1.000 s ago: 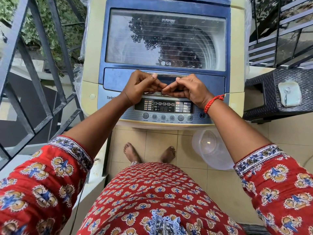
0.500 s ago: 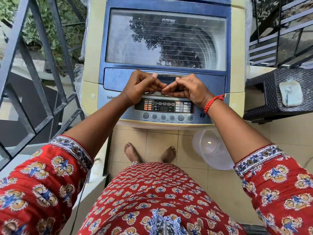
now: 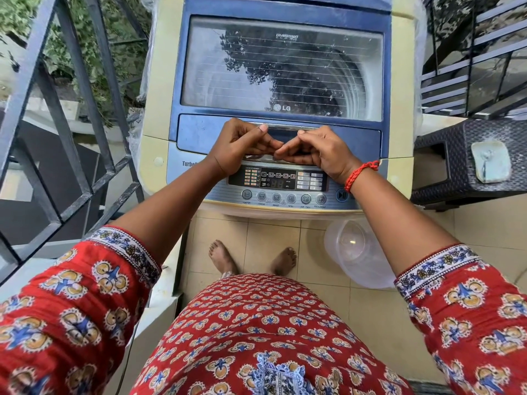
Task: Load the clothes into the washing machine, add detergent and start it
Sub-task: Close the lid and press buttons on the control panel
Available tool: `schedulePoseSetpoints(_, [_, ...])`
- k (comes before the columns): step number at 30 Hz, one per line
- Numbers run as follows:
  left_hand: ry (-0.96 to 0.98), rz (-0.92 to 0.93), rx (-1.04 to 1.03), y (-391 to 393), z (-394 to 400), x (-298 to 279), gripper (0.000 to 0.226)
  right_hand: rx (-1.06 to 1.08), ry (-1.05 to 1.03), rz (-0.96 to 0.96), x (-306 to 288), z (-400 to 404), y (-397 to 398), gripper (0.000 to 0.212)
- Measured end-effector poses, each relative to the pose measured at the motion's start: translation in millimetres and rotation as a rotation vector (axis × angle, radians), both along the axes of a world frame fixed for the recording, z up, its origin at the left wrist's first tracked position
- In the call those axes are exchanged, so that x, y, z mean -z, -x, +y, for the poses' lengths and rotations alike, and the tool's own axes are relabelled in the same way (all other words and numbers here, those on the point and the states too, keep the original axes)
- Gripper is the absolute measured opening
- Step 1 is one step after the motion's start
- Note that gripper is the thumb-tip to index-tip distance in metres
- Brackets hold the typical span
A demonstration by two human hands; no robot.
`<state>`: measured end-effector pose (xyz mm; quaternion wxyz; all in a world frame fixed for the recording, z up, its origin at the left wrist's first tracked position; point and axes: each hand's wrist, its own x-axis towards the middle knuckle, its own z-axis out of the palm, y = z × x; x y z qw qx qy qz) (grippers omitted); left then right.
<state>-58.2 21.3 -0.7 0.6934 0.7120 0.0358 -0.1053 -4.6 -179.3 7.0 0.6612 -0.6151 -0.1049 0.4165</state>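
Both on the near edge of the shut blue glass-topped washing machine lid [image 3: 282, 67]: left hand [image 3: 242, 146] and right hand [image 3: 322, 152], fingers curled under its front handle, fingertips almost touching.

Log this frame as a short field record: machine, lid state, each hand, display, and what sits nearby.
machine: top-loading washing machine, blue and cream
lid: glass lid down, reflecting a tree
left hand: left hand, fingers curled at the lid handle
right hand: right hand, fingers curled at the same handle, red thread bracelet on the wrist
control panel: control panel, display dark
floor: clear plastic tub on the tiles, right of the bare feet
right side: dark woven stool
left side: metal railing
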Motion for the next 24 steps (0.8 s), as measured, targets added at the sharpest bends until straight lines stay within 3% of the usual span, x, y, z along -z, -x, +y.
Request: schedulePoseSetpoints(24, [-0.037, 0.009, -0.008, 0.7, -1.2, -1.4, 0.047, -0.010, 0.020, -0.004, -0.7, 0.3, -0.6, 0.043])
